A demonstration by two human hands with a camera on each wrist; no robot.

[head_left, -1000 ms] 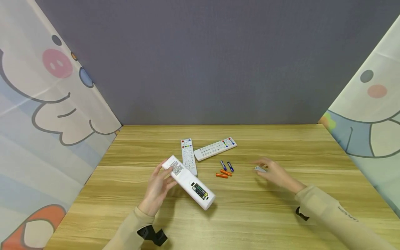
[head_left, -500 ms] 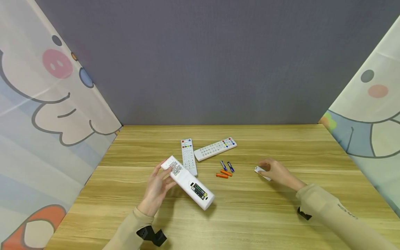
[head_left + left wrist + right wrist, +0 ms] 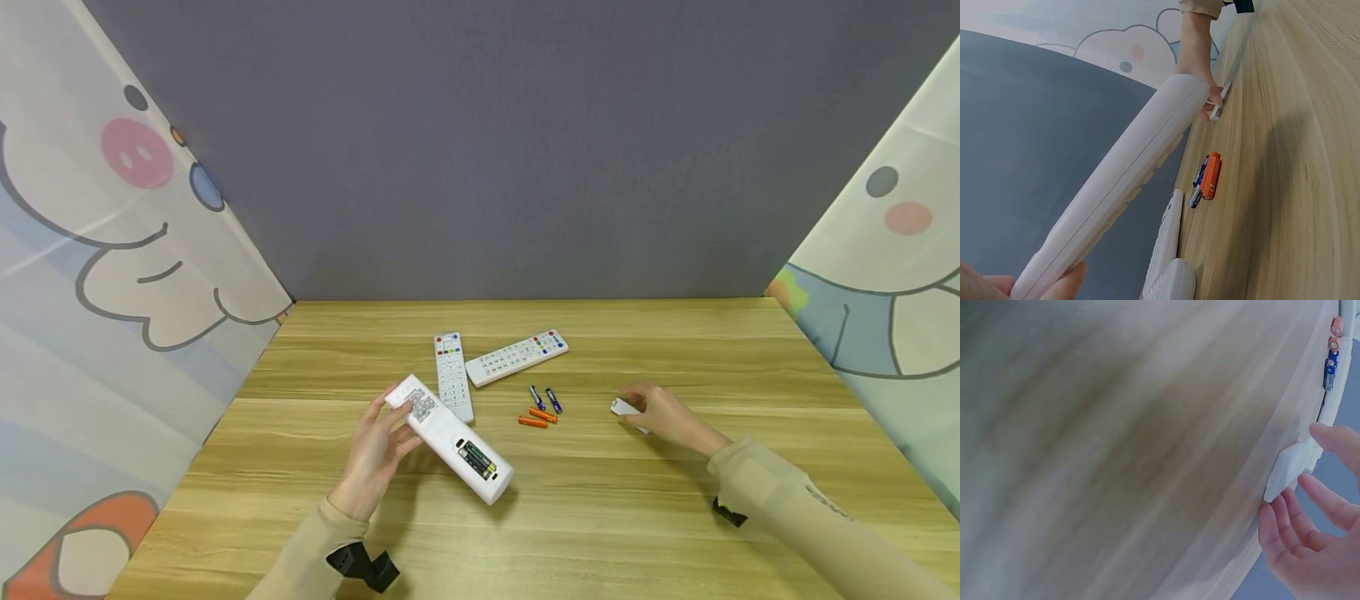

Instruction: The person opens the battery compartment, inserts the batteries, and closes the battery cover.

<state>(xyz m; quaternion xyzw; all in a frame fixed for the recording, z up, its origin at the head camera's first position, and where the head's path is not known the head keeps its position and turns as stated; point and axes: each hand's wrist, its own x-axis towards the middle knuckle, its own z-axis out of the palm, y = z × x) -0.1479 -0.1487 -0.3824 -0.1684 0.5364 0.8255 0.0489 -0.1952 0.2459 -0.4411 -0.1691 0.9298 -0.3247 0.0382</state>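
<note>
My left hand [image 3: 373, 458] grips the far end of a white remote control [image 3: 447, 431], held tilted above the table with its back up. Its battery compartment is uncovered, and dark batteries [image 3: 477, 461] lie inside. Over to the right, my right hand [image 3: 666, 414] holds a small white battery cover [image 3: 622, 407] by its edges, low at the tabletop. In the right wrist view the thumb is at one edge of the cover [image 3: 1286, 470] and the fingertips are at the other. The left wrist view shows the held remote [image 3: 1122, 181] from its side.
Two more white remotes, one upright [image 3: 452, 375] and one slanted [image 3: 517, 357], lie buttons up toward the back. Between the hands are two orange batteries, one nearer [image 3: 532, 422] and one behind [image 3: 543, 414], and two blue batteries [image 3: 553, 400]. A grey panel [image 3: 525, 167] stands behind the wooden table [image 3: 600, 517].
The battery cover, tipped and mostly hidden by my right hand a second ago, now lies flatter with more showing. The left hand and its remote have barely shifted.
</note>
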